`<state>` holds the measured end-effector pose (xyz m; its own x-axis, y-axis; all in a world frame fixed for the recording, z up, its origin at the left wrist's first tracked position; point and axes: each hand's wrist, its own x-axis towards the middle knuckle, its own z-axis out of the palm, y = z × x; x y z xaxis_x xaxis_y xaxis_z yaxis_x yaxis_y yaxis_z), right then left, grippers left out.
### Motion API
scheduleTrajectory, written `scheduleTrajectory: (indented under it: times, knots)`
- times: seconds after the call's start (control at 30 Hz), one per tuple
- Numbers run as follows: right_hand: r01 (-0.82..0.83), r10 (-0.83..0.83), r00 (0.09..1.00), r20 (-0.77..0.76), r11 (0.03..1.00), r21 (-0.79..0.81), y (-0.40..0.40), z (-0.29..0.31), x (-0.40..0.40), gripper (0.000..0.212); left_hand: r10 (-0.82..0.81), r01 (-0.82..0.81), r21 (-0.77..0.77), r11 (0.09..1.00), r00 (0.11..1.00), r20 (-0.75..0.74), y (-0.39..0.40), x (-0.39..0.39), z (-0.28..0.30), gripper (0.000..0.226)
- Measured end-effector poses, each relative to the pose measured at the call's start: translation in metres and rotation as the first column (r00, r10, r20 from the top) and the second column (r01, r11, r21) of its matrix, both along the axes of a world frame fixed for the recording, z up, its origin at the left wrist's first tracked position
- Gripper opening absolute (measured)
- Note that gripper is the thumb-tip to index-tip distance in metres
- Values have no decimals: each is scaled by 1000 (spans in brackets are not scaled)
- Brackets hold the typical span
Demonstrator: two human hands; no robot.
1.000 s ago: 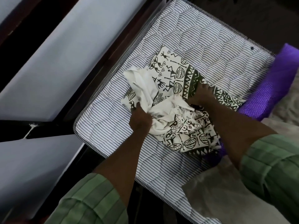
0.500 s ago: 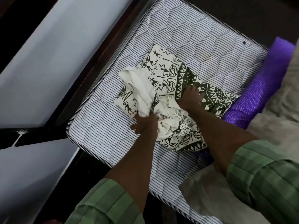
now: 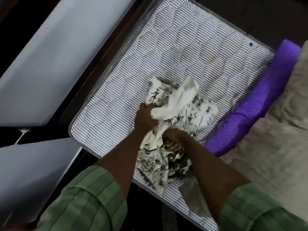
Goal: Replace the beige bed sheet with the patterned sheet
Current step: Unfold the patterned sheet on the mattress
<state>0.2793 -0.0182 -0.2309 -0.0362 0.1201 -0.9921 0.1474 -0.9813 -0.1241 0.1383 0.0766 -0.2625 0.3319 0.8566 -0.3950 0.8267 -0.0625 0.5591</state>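
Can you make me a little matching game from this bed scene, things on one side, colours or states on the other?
Things:
1. patterned sheet
2. mattress
3. purple cloth
4. beige sheet

States:
A. bare, striped
B. bunched up, gripped by the left hand and the right hand
C. dotted, along the mattress's right edge
D. crumpled at the far right

Pairs: 1-B, 2-A, 3-C, 4-D
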Motion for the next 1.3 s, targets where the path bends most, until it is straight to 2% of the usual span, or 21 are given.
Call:
scheduleTrajectory:
  times: [0.1,0.17,0.23,0.3,0.33,0.37,0.47,0.53,0.63,0.73,0.77,0.83,0.9,0.93,0.97,1.03,1.07,1.13,1.2,1.23,1.3]
  knots:
    - [36,-62,991,-118,977,-212,-42,3,-28,45,-234,218,-212,953,971,-53,-11,1,1,66]
    - [8,-23,998,-64,976,-219,-54,11,-32,46,-315,283,-290,914,947,-70,-25,9,2,69]
    - [-122,126,974,189,992,-31,-63,12,-28,42,-310,291,-290,912,951,-20,-38,13,3,68]
    - [-361,224,784,579,924,130,-64,10,-23,41,-199,221,-259,940,974,108,-39,10,6,51]
    - [-387,166,730,663,900,200,-63,9,-22,35,-105,136,-260,956,986,129,-35,7,8,36]
    - [-342,58,743,667,889,304,-61,8,-23,28,-43,67,-234,970,994,105,-28,1,8,22]
    - [-78,-304,827,473,771,632,-49,5,-39,26,181,-180,-32,983,983,14,-3,-23,1,42]
    - [31,-420,838,349,673,739,-37,8,-55,32,240,-236,65,970,969,-63,11,-35,8,36]
    - [159,-448,874,188,630,760,-8,12,-83,55,334,-315,154,937,934,-127,31,-41,29,21]
    - [478,-453,861,-230,569,670,22,8,-108,76,491,-440,306,845,864,-112,49,-51,35,23]
    - [527,-431,845,-317,570,631,34,12,-113,82,519,-455,357,816,849,-102,58,-56,35,25]
    - [579,-404,815,-416,582,571,56,19,-119,76,541,-436,490,755,837,-88,74,-65,37,31]
    - [530,-368,847,-383,636,561,71,21,-122,42,553,-364,591,720,816,-171,86,-77,41,43]
    - [454,-347,891,-292,668,590,73,18,-123,26,558,-340,601,723,801,-218,88,-84,41,48]
    - [339,-303,938,-168,708,619,73,15,-124,22,563,-345,584,735,791,-241,88,-90,40,52]
    - [220,-243,968,-54,733,644,68,2,-126,40,543,-338,542,769,793,-276,74,-97,36,62]
    - [212,-231,971,-57,730,650,67,-6,-129,39,514,-309,539,783,810,-282,63,-98,34,64]
    - [162,-184,982,-36,731,662,71,-12,-135,16,410,-213,527,823,864,-291,41,-97,29,61]
    - [127,-175,985,4,730,672,81,-15,-139,14,266,-99,474,875,916,-299,18,-99,22,52]
    - [106,-163,986,23,737,668,85,-16,-140,19,237,-93,452,887,932,-275,5,-102,16,47]
    - [57,-123,990,61,772,634,90,-24,-141,21,345,-241,433,868,922,-177,-16,-108,5,40]
